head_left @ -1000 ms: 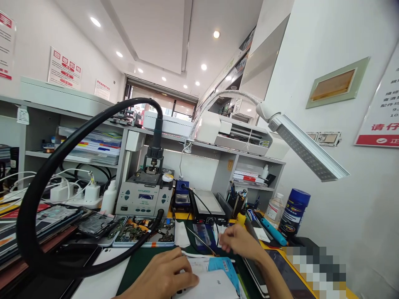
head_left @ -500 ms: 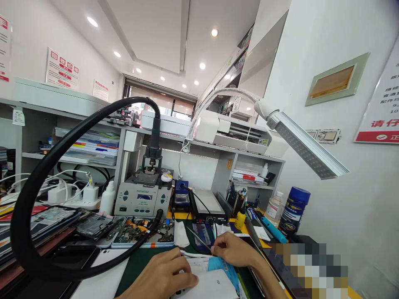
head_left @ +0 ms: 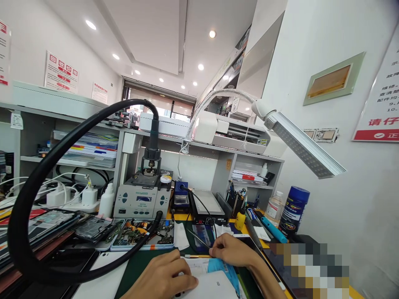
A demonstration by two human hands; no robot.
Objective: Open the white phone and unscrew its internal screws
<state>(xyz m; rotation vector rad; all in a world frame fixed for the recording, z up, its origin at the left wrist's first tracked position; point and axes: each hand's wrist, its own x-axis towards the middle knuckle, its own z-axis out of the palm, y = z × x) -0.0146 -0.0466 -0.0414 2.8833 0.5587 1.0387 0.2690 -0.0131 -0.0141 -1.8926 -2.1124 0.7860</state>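
Observation:
My left hand [head_left: 165,276] lies closed over the left edge of a white flat device [head_left: 215,287] at the bottom of the view, holding it down on the green mat [head_left: 137,265]. My right hand [head_left: 232,251] is pinched around thin metal tweezers [head_left: 198,238], whose tips point up and left over a dark phone part [head_left: 202,232]. A slim pale tool with an orange end [head_left: 195,256] lies between the two hands. A blue-and-white packet [head_left: 222,265] sits under my right hand.
A thick black hose [head_left: 62,149] loops across the left from the hot-air station [head_left: 143,199]. A parts tray [head_left: 140,234], stacked phones [head_left: 50,222], a heating plate [head_left: 205,203], a yellow bottle [head_left: 239,219], a blue can [head_left: 293,211] and an LED lamp [head_left: 299,145] surround the mat.
My right hand moved left and down from the tools at the right and now grips the tweezers over the mat. The left hand stayed on the white device.

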